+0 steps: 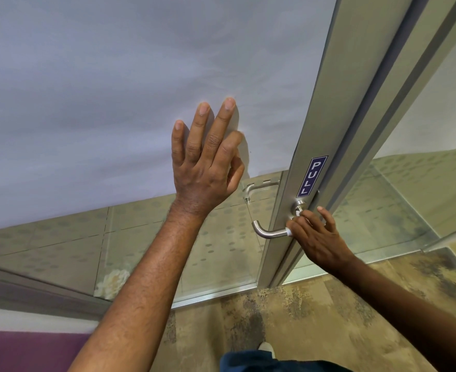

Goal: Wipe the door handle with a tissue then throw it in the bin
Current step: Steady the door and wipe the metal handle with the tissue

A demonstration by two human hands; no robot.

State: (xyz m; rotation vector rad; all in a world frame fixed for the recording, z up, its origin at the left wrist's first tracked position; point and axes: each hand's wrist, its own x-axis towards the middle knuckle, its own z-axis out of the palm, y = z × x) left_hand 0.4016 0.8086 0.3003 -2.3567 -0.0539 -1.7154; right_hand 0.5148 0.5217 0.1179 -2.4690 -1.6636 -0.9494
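A brushed-metal lever door handle (268,232) sticks out to the left from the door's aluminium stile (296,167), below a blue PULL sticker (312,176). My right hand (318,237) is wrapped around the handle near its base, and a bit of white tissue (289,232) shows under its fingers against the metal. My left hand (206,161) lies flat with spread fingers on the frosted glass panel (114,103) of the door, left of and above the handle. No bin is in view.
A second handle (253,187) shows through the clear lower glass on the door's far side. The door frame (388,103) and another glass panel stand to the right. Patterned beige carpet (302,318) covers the floor; my shoe tip (266,347) is below.
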